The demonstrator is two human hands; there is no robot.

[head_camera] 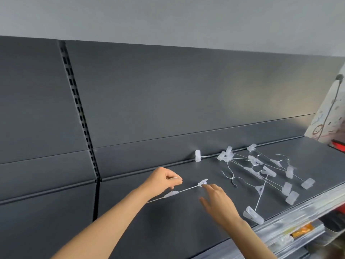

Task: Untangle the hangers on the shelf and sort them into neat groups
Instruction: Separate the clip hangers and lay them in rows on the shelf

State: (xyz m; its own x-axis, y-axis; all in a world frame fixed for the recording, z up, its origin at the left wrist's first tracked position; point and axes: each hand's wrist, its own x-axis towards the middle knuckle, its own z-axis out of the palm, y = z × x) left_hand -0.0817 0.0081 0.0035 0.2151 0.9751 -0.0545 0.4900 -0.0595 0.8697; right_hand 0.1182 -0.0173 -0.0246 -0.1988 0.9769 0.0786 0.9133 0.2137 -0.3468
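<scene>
Dark grey metal shelf (pixel 168 212) carries the tangled pile of clip hangers (pixel 261 171) at its right, well apart from our hands, while one hanger (pixel 183 189) is lifted clear to the left. Our left hand (pixel 164 179) is pinched closed on its hook; our right hand (pixel 216 200), fingers spread and holding nothing, touches its far clip (pixel 203 182). Thin wire, frosted plastic clips: we judge it light, springy, snag-prone, so grip the hook or bar.

Patterned item (pixel 330 113) cut off at right edge, possibly a bag
</scene>
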